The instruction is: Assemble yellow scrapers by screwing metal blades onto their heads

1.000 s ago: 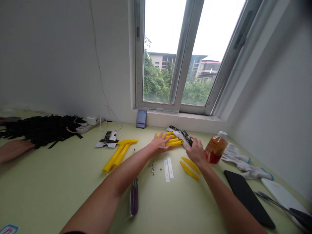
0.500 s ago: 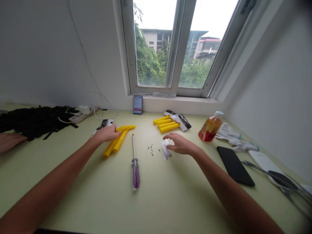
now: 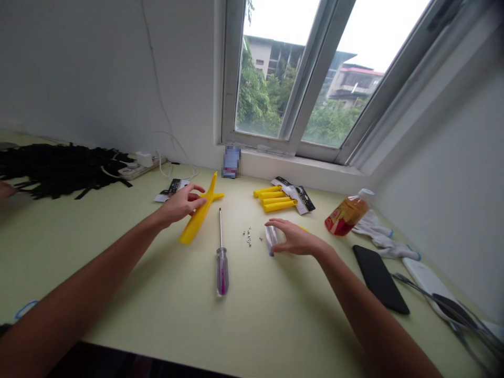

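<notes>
My left hand [image 3: 181,204] has its fingers around the upper part of a long tapered yellow plastic piece [image 3: 197,218], which has short side prongs and lies slanted. My right hand [image 3: 295,239] curls over narrow white strips [image 3: 270,239], pinching them between fingers and thumb. Between the hands lie a purple-handled screwdriver [image 3: 222,271] and several small metal screws [image 3: 249,236]. Beyond them is a bundle of yellow plastic bars [image 3: 273,198] with black-and-white card packaging [image 3: 300,198].
A juice bottle [image 3: 346,217], white work gloves [image 3: 376,236], a black phone [image 3: 380,279] and a white tablet [image 3: 427,278] lie on the right of the green desk [image 3: 118,283]. Black fringe material [image 3: 59,168] and a power strip [image 3: 137,169] lie at back left. Another person's hand [image 3: 5,189] shows at the left edge.
My left hand has separated one yellow piece from the pair and turned it upright on the desk. My right hand has closed around the white strips. The view has tilted.
</notes>
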Available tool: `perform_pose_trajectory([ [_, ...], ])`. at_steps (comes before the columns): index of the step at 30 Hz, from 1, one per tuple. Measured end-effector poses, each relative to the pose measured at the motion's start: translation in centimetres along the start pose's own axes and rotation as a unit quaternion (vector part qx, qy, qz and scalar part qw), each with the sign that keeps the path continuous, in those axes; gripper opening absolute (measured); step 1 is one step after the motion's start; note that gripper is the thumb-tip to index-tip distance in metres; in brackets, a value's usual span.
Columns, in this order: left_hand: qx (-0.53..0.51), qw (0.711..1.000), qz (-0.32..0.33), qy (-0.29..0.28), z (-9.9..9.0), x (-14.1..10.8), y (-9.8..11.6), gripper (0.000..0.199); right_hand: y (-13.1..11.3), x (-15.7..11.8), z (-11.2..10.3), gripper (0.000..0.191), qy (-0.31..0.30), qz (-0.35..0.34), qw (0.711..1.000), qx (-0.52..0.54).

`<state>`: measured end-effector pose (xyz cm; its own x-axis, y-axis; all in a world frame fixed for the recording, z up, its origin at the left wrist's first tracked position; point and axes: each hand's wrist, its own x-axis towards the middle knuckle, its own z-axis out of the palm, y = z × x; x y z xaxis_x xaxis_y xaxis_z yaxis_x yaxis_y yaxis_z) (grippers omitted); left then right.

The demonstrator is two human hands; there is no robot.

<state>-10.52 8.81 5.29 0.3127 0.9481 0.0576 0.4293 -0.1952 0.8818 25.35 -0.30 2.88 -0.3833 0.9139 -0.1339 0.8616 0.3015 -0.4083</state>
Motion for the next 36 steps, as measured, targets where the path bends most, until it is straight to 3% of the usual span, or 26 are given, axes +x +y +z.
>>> perform_pose_trajectory([
  [3, -0.186, 0.98, 0.013, -0.068, 2.2, -2.0, 1.5, 0.048, 0.0, 0.8, 0.1, 0.077, -0.013, 0.001, 1.0, -0.024],
  [6, -0.281, 0.95, 0.017, -0.135, 4.3, -3.3, 1.7, 0.048, -0.4, 2.1, -0.5, 0.08, -0.035, 0.003, 0.997, -0.063],
  [12, -0.329, 0.926, -0.018, -0.184, 5.7, -3.8, 0.8, 0.045, -1.5, 5.0, -2.2, 0.09, -0.088, -0.018, 0.988, -0.126],
  [17, -0.335, 0.923, -0.027, -0.186, 6.0, -3.7, 0.2, 0.045, -2.3, 4.9, -1.5, 0.061, -0.027, -0.041, 0.991, -0.124],
  [19, -0.334, 0.925, -0.032, -0.18, 6.2, -3.8, 0.1, 0.046, -2.5, 3.5, -0.7, 0.045, 0.01, -0.043, 0.991, -0.126],
  [21, -0.334, 0.925, -0.034, -0.177, 6.4, -3.8, 0.0, 0.048, -2.7, 1.5, 0.3, 0.041, 0.057, -0.051, 0.989, -0.126],
  [24, -0.335, 0.924, -0.034, -0.18, 6.5, -3.8, -0.1, 0.05, -3.5, -2.0, 2.1, 0.048, 0.099, -0.071, 0.985, -0.121],
  [32, -0.358, 0.916, -0.034, -0.175, 6.7, -3.8, -0.3, 0.049, -6.6, -12.8, 7.4, 0.059, 0.075, -0.116, 0.98, -0.146],
  [36, -0.371, 0.909, -0.042, -0.183, 7.0, -4.1, -0.2, 0.052, -6.4, -17.1, 9.3, 0.063, 0.147, -0.154, 0.963, -0.166],
])
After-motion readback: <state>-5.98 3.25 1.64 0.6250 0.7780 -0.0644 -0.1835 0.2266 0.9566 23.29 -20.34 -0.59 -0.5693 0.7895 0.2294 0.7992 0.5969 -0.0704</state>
